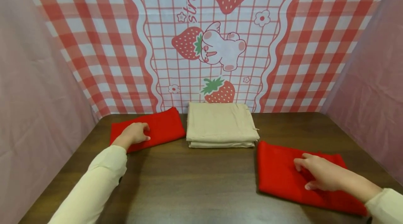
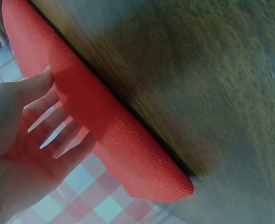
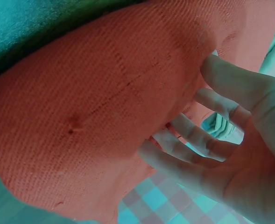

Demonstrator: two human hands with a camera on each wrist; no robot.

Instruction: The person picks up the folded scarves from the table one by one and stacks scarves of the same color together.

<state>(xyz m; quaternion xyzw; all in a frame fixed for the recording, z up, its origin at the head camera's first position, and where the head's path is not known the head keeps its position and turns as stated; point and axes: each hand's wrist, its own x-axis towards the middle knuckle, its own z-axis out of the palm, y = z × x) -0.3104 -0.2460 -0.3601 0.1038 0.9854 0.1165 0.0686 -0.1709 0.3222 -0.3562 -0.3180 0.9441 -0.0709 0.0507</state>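
At the table's back left lies a folded red cloth [image 1: 167, 126]. Over its left part is my left hand [image 1: 135, 133], fingers loosely bent; in the left wrist view the fingertips reach the knitted-looking red fabric [image 2: 104, 116] without gripping it. A second folded red cloth [image 1: 277, 173], larger in view, lies at the front right. My right hand [image 1: 324, 174] is over its middle with spread, slightly bent fingers. The right wrist view shows the thumb and fingertips at the ribbed fabric [image 3: 104, 93], nothing pinched; whether they press on it I cannot tell.
Between the red cloths, at the back, a stack of folded beige cloth [image 1: 221, 122] sits on the dark wooden table [image 1: 189, 182]. Behind it hangs a red-and-white checked curtain [image 1: 116, 42] with strawberries. Pink drapes [image 1: 41, 77] close off both sides.
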